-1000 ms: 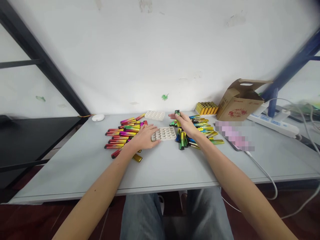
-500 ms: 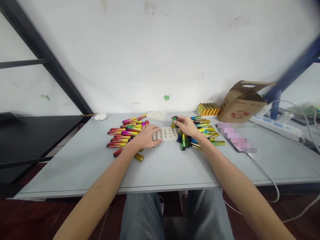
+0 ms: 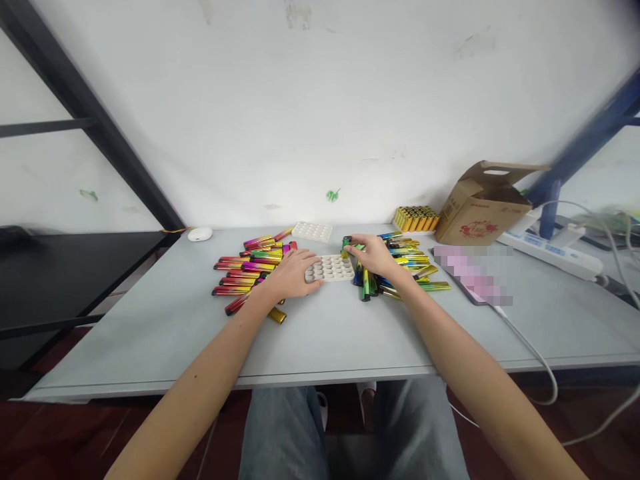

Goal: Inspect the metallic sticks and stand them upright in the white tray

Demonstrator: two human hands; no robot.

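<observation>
My left hand [image 3: 295, 275] grips the left end of a white tray [image 3: 331, 269] with rows of holes, thumb along the near edge and fingers over the far edge. In the pinched fingers of my right hand [image 3: 373, 253] a green and yellow lighter [image 3: 345, 245] stands upright at the tray's back right corner. Whether its lower end sits in a hole, I cannot tell. Red, yellow and purple lighters [image 3: 237, 273] lie piled by my left hand, which hides some. Under and beside my right hand lie blue, green and gold lighters [image 3: 413, 257].
A second white tray [image 3: 313, 231] lies near the wall. Behind the right pile stands a tray packed with gold lighters [image 3: 417, 219], beside an open cardboard box [image 3: 483, 210]. Farther right are a phone [image 3: 465, 273] with a cable and a power strip [image 3: 553, 253]. A white case [image 3: 200, 234] sits back left.
My right hand has brought the lighter slightly lower and nearer the tray's back right corner. My left hand stays on the tray.
</observation>
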